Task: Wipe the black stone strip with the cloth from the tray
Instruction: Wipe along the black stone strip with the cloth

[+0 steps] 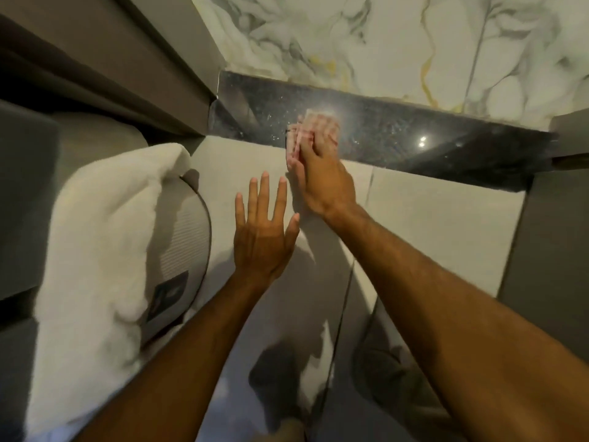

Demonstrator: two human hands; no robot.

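Note:
A speckled black stone strip runs across the floor between pale grey tiles and white marble. My right hand presses a small pink-and-white checked cloth flat on the strip's left half; the cloth and fingertips are blurred by motion. My left hand hovers over the grey tile just in front of the strip, fingers spread, holding nothing. No tray is in view.
A white towel lies draped over a round grey ribbed object at the left. A brown door frame meets the strip's left end. White veined marble lies beyond the strip. Glossy tiles reflect my legs.

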